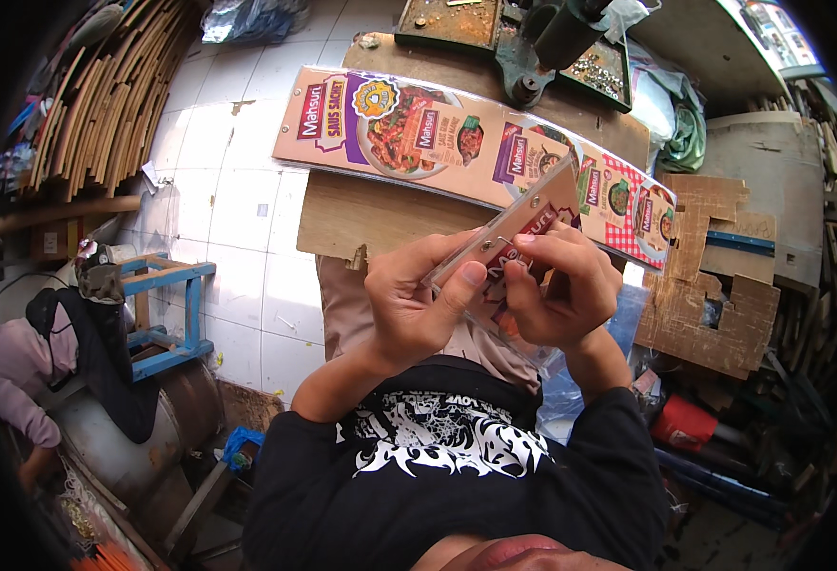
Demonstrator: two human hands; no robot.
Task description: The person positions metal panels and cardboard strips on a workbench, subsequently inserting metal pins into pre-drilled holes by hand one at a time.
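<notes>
The left hand point(417, 303) pinches a printed cardboard strip in clear plastic point(523, 243) from below, thumb pressed on its near edge. The right hand point(559, 285) closes on the same strip from the right, fingertips on a thin bent metal wire point(500, 243). The strip stands tilted above the lap, just before a long printed cardboard display strip point(457, 143) lying on a wooden board point(361, 214).
</notes>
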